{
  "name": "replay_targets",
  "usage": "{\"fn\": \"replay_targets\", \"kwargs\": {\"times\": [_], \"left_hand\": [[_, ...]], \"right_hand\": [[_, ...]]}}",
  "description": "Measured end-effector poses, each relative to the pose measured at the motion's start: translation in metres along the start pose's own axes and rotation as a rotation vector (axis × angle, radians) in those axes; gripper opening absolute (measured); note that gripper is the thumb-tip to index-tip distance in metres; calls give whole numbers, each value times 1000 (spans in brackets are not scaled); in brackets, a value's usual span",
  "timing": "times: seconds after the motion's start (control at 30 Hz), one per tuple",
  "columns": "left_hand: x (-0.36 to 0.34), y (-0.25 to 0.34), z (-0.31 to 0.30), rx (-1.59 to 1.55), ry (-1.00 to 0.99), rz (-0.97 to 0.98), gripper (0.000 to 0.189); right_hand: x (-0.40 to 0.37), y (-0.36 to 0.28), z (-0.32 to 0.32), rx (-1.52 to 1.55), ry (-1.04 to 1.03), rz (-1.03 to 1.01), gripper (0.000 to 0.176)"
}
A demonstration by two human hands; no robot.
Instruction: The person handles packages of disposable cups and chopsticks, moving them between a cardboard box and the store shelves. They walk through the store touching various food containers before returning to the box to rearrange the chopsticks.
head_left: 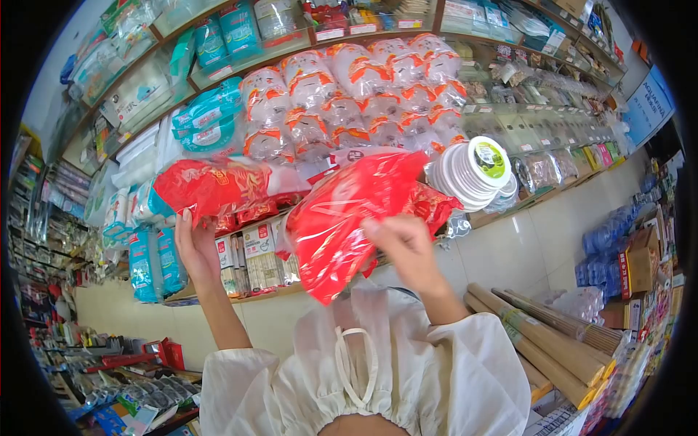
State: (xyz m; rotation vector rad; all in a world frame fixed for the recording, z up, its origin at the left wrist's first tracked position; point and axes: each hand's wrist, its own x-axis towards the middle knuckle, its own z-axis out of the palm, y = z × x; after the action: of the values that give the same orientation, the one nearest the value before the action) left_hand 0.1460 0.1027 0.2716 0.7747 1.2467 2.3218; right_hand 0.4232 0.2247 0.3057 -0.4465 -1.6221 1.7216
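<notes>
A large red plastic package (349, 211) with a shiny wrapper is at the centre, in front of the shelf. My right hand (403, 243) is at its right side, thumb and fingers pinched on the red plastic. To the left, another red package (214, 185) with gold print lies on the shelf goods. My left hand (195, 243) touches the lower left edge of that one, its fingers stretched upward and apart. More crumpled red packaging (434, 207) shows behind the large package, partly hidden by it.
Bagged clear cups with orange bands (342, 94) fill the shelf behind. White stacked lids (472, 174) stand at the right. Teal packs (156, 265) and boxed chopsticks (260, 254) sit on the lower shelf. Long brown rolls (542, 338) lean at the lower right.
</notes>
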Motion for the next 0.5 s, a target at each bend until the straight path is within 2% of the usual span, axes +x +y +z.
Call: {"fn": "replay_targets", "kwargs": {"times": [0.03,0.13,0.2,0.3,0.5], "left_hand": [[-4,-1,10,-13,-23,18,24],[-15,-6,40,-62,-61,67,27],[-25,-13,64,-106,-41,96,28],[-44,-41,83,-161,-39,84,33],[-101,-117,70,-232,-59,-222,21]], "right_hand": [[-7,-8,-12,-26,70,-64,32],[-23,-17,-45,214,260,-140,29],[-28,-21,-62,235,381,-184,30],[-31,-9,-89,122,447,-240,31],[-31,21,-121,44,525,-185,32]]}}
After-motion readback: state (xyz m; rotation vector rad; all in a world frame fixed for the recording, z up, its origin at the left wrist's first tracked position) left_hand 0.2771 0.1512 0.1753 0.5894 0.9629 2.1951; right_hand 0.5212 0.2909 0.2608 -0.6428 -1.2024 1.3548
